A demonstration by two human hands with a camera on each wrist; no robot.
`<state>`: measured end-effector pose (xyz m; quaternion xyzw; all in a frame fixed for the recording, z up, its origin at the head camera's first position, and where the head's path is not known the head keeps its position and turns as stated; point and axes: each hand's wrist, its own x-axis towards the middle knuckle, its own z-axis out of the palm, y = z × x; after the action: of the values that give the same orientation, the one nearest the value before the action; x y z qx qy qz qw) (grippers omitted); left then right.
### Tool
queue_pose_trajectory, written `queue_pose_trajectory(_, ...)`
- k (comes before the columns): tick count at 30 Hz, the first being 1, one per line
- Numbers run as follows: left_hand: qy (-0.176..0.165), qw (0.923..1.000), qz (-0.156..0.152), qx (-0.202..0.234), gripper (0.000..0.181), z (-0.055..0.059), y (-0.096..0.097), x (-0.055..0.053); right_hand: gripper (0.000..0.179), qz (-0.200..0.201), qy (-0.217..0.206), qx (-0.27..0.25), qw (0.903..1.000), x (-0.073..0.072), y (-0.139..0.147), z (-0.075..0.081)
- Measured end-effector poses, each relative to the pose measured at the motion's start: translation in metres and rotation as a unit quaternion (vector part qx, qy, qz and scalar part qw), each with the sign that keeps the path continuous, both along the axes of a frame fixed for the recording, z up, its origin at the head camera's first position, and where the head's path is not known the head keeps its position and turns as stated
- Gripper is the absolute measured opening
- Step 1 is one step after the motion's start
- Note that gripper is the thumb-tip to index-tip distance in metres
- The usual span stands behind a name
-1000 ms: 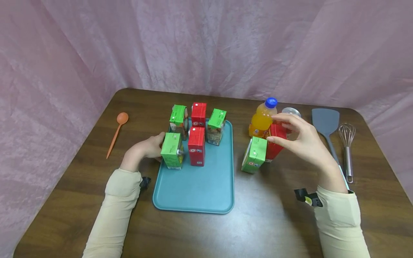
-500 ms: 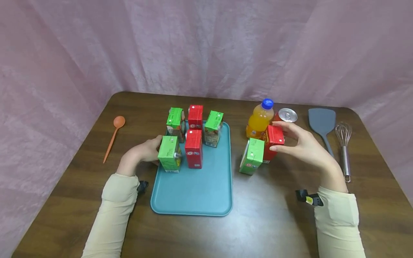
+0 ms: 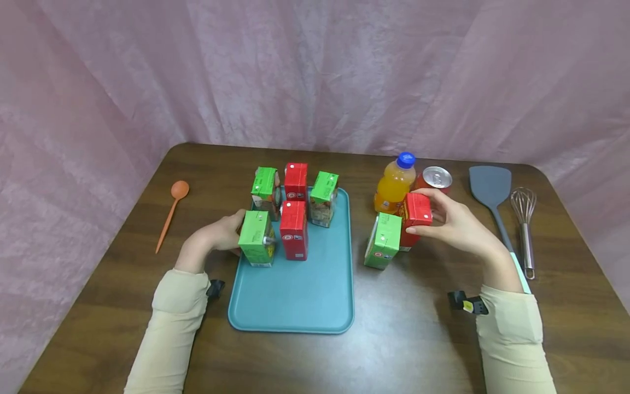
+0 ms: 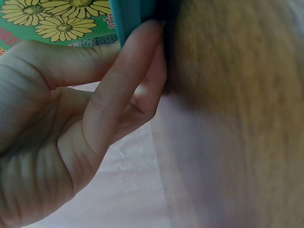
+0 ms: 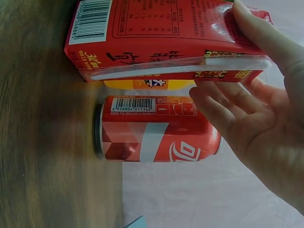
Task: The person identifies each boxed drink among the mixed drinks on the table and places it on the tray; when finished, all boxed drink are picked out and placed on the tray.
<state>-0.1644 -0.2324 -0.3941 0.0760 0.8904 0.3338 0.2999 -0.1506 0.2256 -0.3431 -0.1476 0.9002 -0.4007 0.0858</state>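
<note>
My left hand (image 3: 215,236) is at the left edge of a teal tray (image 3: 305,298). In the left wrist view, its thumb and fingers pinch the tray's rim (image 4: 129,19), beside a green drink carton with yellow flowers (image 4: 66,21). Two red and several green cartons stand on the tray, among them a front red carton (image 3: 294,232). My right hand (image 3: 455,225) grips an upright red drink carton (image 3: 417,210) off the tray's right side, thumb on one face and fingers on the opposite one. A green carton (image 3: 384,238) stands close to its left.
Behind the gripped carton are an orange drink bottle (image 3: 395,183) and a red cola can (image 5: 156,128). Farther right lie a grey spatula (image 3: 490,185) and a whisk (image 3: 525,230). An orange spoon (image 3: 172,210) lies at the left. A pink curtain (image 3: 315,76) hangs behind the table.
My right hand has come down to the red carton, and its thumb and fingers have closed on it. The left hand has stayed at the tray's rim. The head view has shifted slightly.
</note>
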Motion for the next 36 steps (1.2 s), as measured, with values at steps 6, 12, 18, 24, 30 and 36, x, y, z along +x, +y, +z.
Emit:
queue_pose_trajectory(6, 0.013, 0.9998, -0.011, -0.009, 0.070, 0.000, -0.001, 0.000, 0.068, -0.005, 0.029, 0.006, 0.9996, 0.000, -0.001, 0.000)
queue_pose_trajectory(12, 0.015, 0.9998, -0.009, -0.012, 0.072, -0.001, -0.001, 0.001, 0.070, -0.018, 0.048, 0.004, 0.9987, 0.002, -0.002, 0.002)
queue_pose_trajectory(18, 0.019, 0.9997, -0.009, -0.011, 0.072, 0.001, -0.001, 0.001, 0.070, -0.044, 0.054, -0.027, 0.9972, 0.010, 0.000, 0.017)
queue_pose_trajectory(24, 0.019, 0.9995, -0.010, -0.022, 0.074, 0.001, -0.001, 0.002, 0.071, -0.055, 0.122, -0.075, 0.9881, 0.024, 0.005, 0.033)
queue_pose_trajectory(30, 0.026, 0.9993, -0.015, -0.023, 0.072, 0.000, 0.000, 0.001, 0.075, -0.081, 0.199, -0.147, 0.9656, 0.041, 0.004, 0.054)
queue_pose_trajectory(36, 0.027, 0.9992, -0.015, -0.025, 0.071, 0.000, -0.001, 0.000, 0.075, -0.055, 0.243, -0.354, 0.9013, 0.052, -0.006, 0.065)
